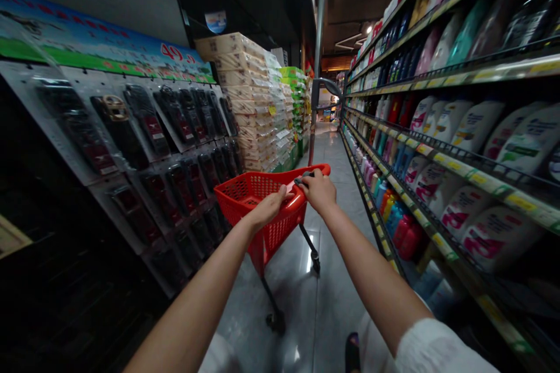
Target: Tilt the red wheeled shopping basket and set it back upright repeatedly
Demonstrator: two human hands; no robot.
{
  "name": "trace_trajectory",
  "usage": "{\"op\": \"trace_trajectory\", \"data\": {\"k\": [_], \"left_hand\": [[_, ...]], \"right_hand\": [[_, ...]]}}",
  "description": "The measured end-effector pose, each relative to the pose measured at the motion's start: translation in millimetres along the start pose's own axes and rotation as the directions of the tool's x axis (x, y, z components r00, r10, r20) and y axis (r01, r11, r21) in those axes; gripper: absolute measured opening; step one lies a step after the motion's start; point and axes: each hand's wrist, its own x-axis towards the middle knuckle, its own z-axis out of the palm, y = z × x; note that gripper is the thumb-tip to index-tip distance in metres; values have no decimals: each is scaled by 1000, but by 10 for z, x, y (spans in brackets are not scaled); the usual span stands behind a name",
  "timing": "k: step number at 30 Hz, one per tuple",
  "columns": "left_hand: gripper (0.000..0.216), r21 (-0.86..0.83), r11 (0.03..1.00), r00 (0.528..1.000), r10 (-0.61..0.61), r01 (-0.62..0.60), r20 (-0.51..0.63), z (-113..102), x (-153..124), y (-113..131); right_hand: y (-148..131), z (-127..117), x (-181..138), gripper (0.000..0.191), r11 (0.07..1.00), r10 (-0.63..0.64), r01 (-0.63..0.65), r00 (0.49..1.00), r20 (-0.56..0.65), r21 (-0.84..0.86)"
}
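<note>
Both bare forearms stretch forward from the lower edge of the view, the left forearm (pixel 201 294) and the right forearm (pixel 365 268) coming nearer to each other toward the wrists. The left hand (pixel 272 204) is a little lower, its thumb side upward. The right hand (pixel 321 189) stands just beside it, palm down, with fingers bent.

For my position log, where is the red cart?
In the head view, the red cart is near the centre, between hanging packages on the left and bottle shelves on the right; the left hand and right hand are at its handle.
</note>
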Motion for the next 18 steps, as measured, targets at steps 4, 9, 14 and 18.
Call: {"op": "trace_trajectory", "data": {"k": [4, 9, 14, 18], "left_hand": [[85, -85, 994, 985, -78, 65, -154, -93, -55, -361], [68, -266, 963, 987, -91, 52, -134, -15, -89, -607], [64, -365, 928, 988, -119, 77, -95, 155, 6, -478], [68, -364, 926, 989, -136, 103, -66, 264, 110, -436]], "right_hand": [[8, 0, -325, 31, 995, -87, 87, 996, -15, 38], [89, 22, -288, 29, 995, -43, 44, 999, -13, 91], [141, 133, -159, 28, 978, 159, -146, 984, -81, 146], [185, 227, -364, 27, 960, 149, -102, 975, -167, 261]]}}
